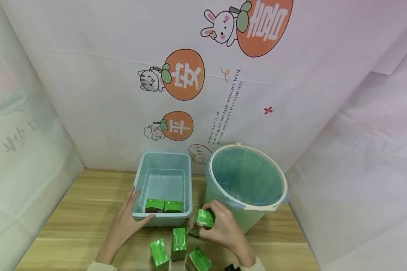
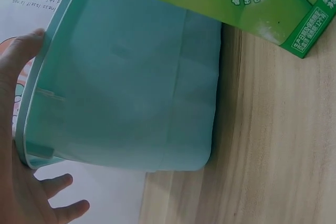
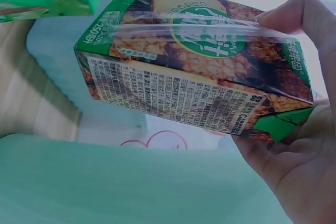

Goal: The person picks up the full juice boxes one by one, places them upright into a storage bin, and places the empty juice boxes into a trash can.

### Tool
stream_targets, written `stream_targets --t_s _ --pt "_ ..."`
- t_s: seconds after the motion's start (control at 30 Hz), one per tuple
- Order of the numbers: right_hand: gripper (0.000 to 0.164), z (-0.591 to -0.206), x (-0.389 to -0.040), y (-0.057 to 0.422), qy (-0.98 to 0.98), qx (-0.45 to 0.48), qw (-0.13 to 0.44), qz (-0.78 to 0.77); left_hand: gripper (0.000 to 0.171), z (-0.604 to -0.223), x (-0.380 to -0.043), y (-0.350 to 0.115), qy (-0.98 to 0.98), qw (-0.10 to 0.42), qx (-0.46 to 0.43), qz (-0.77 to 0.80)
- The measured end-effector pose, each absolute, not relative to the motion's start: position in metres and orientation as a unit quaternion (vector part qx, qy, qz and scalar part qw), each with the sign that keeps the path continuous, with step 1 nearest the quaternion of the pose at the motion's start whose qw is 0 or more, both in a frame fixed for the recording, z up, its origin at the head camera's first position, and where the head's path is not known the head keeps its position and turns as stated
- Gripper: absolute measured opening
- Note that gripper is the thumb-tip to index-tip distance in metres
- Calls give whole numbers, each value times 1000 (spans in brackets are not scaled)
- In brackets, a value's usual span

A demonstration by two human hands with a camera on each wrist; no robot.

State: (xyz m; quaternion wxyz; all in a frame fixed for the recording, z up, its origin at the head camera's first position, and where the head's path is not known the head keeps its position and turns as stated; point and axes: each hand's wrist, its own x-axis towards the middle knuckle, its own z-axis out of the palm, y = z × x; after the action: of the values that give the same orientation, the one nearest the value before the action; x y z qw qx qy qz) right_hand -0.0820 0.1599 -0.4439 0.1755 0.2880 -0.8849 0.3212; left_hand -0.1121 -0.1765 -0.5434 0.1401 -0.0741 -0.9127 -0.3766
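Observation:
My right hand [image 1: 224, 226] grips a pineapple juice carton [image 3: 194, 72] by one end, its green top [image 1: 205, 218] showing in the head view, between the tub and the bin. My left hand [image 1: 123, 224] rests at the near left corner of the light blue tub [image 1: 186, 188], thumb at the front rim and fingers spread along the side. Inside the tub, two green-topped cartons [image 1: 155, 204] sit side by side against the near wall. A green carton printed with green fruit [image 2: 241, 9] stands before the tub in the left wrist view.
On the wooden table [image 1: 74, 210] in front of the tub stand two green-topped cartons [image 1: 179, 239], with another carton [image 1: 198, 259] tilted beside them. To the right is a tall green bin [image 1: 257, 216] lined with a blue bag. A printed cloth wall [image 1: 115, 113] closes the back.

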Motion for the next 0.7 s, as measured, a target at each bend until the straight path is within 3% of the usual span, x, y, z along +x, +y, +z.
stream_targets --t_s 0.7 --pt "41 -411 -111 117 -882 318 135 320 105 -543 -112 -177 -922 128 -68 -360"
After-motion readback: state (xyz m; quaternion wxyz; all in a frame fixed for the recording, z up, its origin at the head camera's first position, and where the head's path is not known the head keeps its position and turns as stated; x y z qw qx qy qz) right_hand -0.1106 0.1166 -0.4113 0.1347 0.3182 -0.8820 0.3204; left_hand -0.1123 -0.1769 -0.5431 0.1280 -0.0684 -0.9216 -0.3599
